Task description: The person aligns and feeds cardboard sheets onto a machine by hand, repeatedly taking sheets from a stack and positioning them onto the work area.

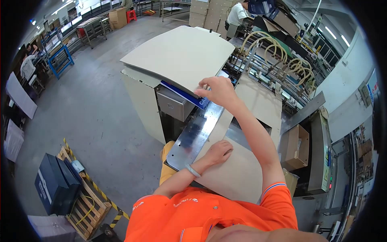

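My right hand (pixel 219 92) reaches over to the near corner of a grey-beige stack of cardboard sheets (pixel 177 56). Its thumb and fingers close on the corner of a sheet. Under that corner a blue printed piece (pixel 183 95) with white letters sticks out. My left hand (pixel 219 153) rests, fingers curled in, on another cardboard sheet (pixel 231 175) in front of my body; nothing shows in it. Between the two stretches a shiny metal plate (pixel 199 131) of the machine, beside a grey metal box (pixel 173 104).
Machine rods and yellowish hoses (pixel 278 48) stand at the right. An open cardboard box (pixel 297 147) is beyond my right elbow. Lower left, dark boxes (pixel 56 183) sit by a wooden pallet (pixel 90 215). A co-worker (pixel 237 17) stands behind the machine; other people sit far left.
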Available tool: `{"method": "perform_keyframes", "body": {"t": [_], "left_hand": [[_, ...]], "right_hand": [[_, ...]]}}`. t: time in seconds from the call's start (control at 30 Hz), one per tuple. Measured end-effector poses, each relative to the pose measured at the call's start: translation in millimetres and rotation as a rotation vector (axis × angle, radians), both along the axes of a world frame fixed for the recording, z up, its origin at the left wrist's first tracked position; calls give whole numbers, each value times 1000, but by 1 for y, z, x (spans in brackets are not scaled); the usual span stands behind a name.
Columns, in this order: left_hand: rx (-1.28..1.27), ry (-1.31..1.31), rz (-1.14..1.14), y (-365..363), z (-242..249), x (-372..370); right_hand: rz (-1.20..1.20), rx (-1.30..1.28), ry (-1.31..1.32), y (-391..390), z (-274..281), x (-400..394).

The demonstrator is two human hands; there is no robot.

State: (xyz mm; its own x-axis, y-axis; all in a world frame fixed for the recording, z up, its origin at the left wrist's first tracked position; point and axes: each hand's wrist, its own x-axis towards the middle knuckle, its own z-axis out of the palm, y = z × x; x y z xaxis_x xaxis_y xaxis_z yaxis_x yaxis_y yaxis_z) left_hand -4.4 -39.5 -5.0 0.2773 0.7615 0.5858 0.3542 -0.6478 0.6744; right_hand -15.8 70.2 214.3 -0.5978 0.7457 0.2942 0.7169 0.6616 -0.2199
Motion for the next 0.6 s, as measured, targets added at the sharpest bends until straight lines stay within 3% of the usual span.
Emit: {"method": "perform_keyframes", "body": {"t": [0.1, 0.27, 0.43, 0.6], "left_hand": [[0, 10, -5, 0, -4, 1], [-21, 60, -19, 3, -8, 0], [-28, 28, -31, 2, -9, -1], [-23, 24, -37, 4, -12, 0]], "right_hand": [[58, 389, 24, 3, -14, -6], [-15, 16, -163, 6, 6, -14], [-4, -187, -125, 14, 22, -12], [113, 101, -350, 17, 16, -12]]}}
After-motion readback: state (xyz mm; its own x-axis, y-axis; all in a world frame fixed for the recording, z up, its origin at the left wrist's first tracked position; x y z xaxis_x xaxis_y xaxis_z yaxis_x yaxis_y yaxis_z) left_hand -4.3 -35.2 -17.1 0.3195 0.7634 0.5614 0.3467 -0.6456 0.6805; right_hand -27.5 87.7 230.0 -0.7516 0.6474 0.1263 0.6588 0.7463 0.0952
